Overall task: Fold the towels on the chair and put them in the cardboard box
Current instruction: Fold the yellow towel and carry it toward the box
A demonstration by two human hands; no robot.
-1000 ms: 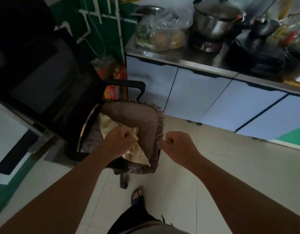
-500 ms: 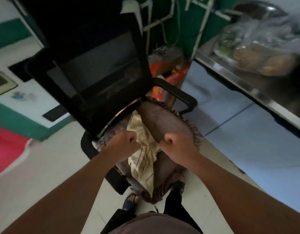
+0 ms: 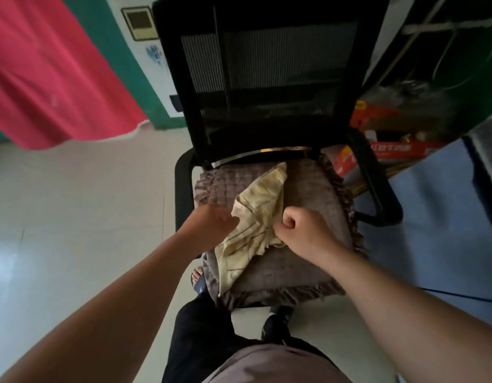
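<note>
A black mesh-backed chair (image 3: 269, 78) stands in front of me, its seat under a brown frilled cushion cover (image 3: 311, 194). A crumpled cream towel with dark stripes (image 3: 260, 205) lies across the seat. A brown checked towel (image 3: 220, 183) sits at the seat's back left. My left hand (image 3: 211, 225) is at the cream towel's left edge, its blurred fingers closed on the cloth. My right hand (image 3: 305, 233) is curled and pinches the towel's right edge. No cardboard box is in view.
Red packages (image 3: 388, 150) lie on the floor behind the chair's right armrest (image 3: 377, 186). A blue cabinet front (image 3: 446, 217) is at the right. A red cloth (image 3: 51, 73) hangs at the upper left. My legs and sandalled feet (image 3: 197, 280) are at the seat's front edge.
The view has swung left and now faces the chair squarely. Both hands have come down onto the cream towel, the right one moving in to its right edge.
</note>
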